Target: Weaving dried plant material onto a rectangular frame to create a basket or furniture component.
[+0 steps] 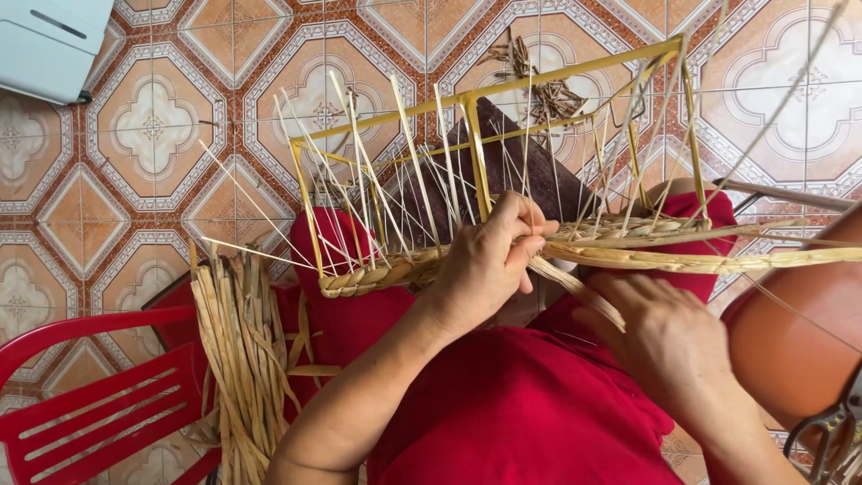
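Straw strands (682,260) are being pinched by the left hand (489,260) against the yellow frame (476,144); the right hand (669,341) is gripping one strand below.

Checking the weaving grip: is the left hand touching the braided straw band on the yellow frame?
Touching. The head view shows the left hand with fingers curled over the braided straw band, no gap visible.

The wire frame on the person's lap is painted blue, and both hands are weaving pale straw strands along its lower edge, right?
Not quite. The head view shows the wire frame is yellow, not blue. The rest holds: it rests on the person's lap, and the left hand and right hand work pale straw strands along its lower edge.
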